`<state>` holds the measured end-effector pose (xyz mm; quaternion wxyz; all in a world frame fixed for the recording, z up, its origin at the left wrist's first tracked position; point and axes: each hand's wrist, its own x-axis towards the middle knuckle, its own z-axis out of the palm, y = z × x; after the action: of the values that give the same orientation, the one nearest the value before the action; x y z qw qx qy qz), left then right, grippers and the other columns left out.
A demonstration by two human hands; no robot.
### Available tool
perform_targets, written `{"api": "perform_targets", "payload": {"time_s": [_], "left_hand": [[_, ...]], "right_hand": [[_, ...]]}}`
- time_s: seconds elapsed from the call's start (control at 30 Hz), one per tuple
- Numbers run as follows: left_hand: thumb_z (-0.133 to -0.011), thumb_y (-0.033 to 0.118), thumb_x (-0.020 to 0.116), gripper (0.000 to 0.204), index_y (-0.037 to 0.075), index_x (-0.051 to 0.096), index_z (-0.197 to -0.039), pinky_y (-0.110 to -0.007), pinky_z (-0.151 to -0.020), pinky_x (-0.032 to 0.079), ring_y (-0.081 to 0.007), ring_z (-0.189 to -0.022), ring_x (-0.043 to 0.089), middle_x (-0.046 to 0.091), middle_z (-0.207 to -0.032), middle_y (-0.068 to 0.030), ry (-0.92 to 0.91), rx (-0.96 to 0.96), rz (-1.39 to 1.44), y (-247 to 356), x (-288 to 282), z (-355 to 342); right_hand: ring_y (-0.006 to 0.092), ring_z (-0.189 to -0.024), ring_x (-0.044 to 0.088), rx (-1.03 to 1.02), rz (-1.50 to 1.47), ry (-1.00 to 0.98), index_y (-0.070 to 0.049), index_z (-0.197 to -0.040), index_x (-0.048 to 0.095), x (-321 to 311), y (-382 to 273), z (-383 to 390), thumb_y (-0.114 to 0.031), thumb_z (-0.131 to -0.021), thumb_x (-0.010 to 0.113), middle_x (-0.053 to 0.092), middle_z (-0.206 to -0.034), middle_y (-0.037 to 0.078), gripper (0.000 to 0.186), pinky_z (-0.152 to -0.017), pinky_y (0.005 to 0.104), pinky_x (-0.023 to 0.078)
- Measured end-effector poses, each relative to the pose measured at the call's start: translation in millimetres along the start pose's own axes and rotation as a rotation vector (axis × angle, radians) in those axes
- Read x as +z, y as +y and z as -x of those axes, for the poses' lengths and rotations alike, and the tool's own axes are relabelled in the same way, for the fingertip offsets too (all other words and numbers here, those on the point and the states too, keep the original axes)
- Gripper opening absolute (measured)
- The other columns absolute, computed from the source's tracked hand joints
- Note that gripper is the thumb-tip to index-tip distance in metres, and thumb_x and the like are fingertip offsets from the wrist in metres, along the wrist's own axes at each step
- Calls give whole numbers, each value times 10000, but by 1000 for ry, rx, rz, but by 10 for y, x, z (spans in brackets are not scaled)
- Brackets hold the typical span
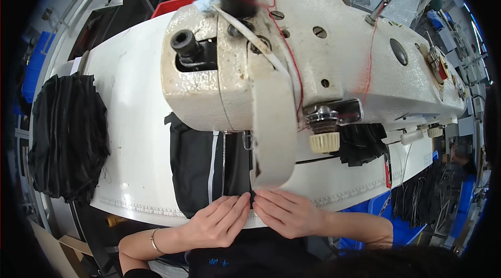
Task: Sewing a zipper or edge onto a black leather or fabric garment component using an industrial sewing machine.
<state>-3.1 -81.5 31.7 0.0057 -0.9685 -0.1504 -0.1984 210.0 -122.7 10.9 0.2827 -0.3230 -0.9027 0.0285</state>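
Head view, standing by the work. At far left, a thick stack of black fabric pieces [68, 137] sits on the white tabletop [133, 160], set aside, I judge, so it stays within the left arm's reach yet clear of the panel. Next, the black fabric panel [190, 173], carrying a pale strip [213, 166] and a zipper-like line [224, 163], lies flat with its far end beneath the sewing machine [209, 90], both lines running away from the wearer, probably to keep them square to the machine. Left hand [222, 220]: thumb and fingers pinch the panel's near right corner, likely to steady that edge. Right hand [287, 215]: fingertips bunched right beside the left's; whether its grip has cloth in it I cannot tell, as its own fingers cover the spot. Farther right, a smaller black heap [362, 145] rests beyond the machine's tension knob [324, 142], and a black bundle [417, 200] hangs at the tabletop's edge.

Count: one machine, one panel, one pale strip, one zipper-like line, two hands, three groups of black pieces.
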Motion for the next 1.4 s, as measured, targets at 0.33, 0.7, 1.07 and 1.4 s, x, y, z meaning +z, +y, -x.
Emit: {"api": "perform_targets", "payload": {"time_s": [0.33,0.7,1.07,1.4], "left_hand": [[-674,33,614,257,-64,648,-910,-265,-633,499,-195,-765,586,619,-1018,-167,-10,-27,43,13,50,12],[-640,43,596,333,-48,645,-957,-255,-643,496,-187,-765,583,613,-1056,-164,-67,-55,92,-82,17,-44],[-653,30,617,283,-18,636,-931,-372,-690,513,-272,-834,609,610,-969,-155,-27,-182,398,-709,278,-212],[-781,19,581,212,15,635,-986,-377,-727,505,-291,-833,625,632,-914,-164,-55,-497,589,-811,138,-217]], "right_hand": [[294,-1011,581,-20,-16,-10,51,-875,621,-51,11,0,-92,-732,598,598,-972,138,204,-827,361,488],[295,-1061,559,-26,-8,-85,51,-925,621,-49,85,-21,-118,-713,574,586,-1024,141,275,-893,379,466],[228,-828,621,169,-49,-214,-31,-888,631,170,613,-131,-105,-727,547,597,-906,69,196,-645,355,523],[348,-784,613,10,25,103,-13,-707,569,374,778,-136,-130,-755,543,611,-788,192,129,-682,460,490]]}}
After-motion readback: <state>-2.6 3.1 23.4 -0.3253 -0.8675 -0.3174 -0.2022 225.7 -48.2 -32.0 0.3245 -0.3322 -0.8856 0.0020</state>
